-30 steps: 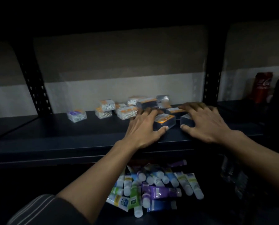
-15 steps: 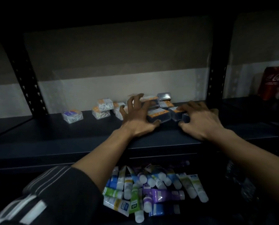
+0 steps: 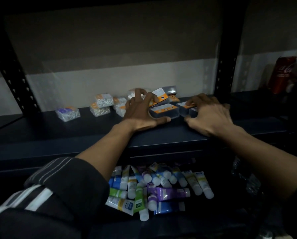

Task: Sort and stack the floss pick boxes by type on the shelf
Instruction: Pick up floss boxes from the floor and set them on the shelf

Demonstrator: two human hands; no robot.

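Observation:
Floss pick boxes lie in a loose cluster at the back of the dark shelf [image 3: 71, 130]. My left hand [image 3: 140, 112] claws over them: its curled fingertips pinch a tilted orange-label box [image 3: 159, 97], and its thumb lies along the front of a dark orange-label box [image 3: 165, 111]. My right hand [image 3: 209, 116] curls over two dark boxes [image 3: 187, 107], thumb at their front edge. To the left two clear orange-label boxes [image 3: 102, 105] are stacked, and a clear purple-label box [image 3: 67, 113] sits alone. More clear boxes [image 3: 119, 103] are partly hidden behind my left hand.
A grey box [image 3: 169, 89] sits at the back of the cluster. Black perforated posts [image 3: 225, 52] stand at both ends of the bay. A red cola can [image 3: 282, 75] stands in the bay to the right. Several coloured tubes [image 3: 154, 187] are piled on the shelf below.
My left hand has moved back from the front dark box, and its fingers now hook a box behind it, tipping it up. The right hand has stayed on its dark boxes.

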